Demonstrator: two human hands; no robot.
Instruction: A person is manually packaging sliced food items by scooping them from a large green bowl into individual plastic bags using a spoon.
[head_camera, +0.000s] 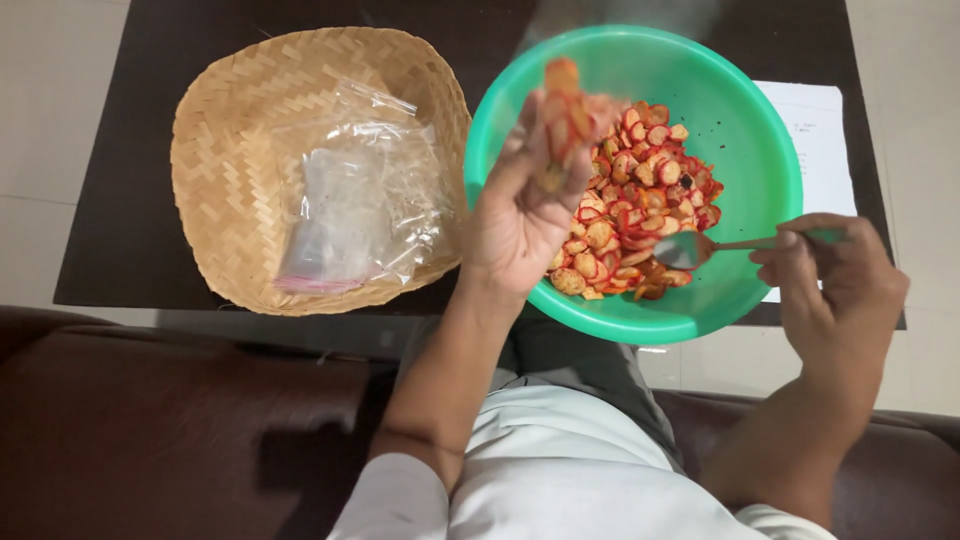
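Below the left hand's (520, 215) fingers lay thin round red-rimmed chips (640, 200), pale orange in the middle, heaped in a round green plastic bowl (745, 120) on the dark table (150, 60). Those fingers pinched a blurred clutch of the same chips. The right hand's (835, 275) fingers were closed on a metal spoon (700, 247), its bowl resting among the chips.

The green bowl (760, 150) is smooth, glossy plastic; the spoon (690, 248) is shiny metal. The tray (220, 130) is rough woven straw (holding crinkled clear plastic bags (360, 200)) on a dark matt table (130, 230).
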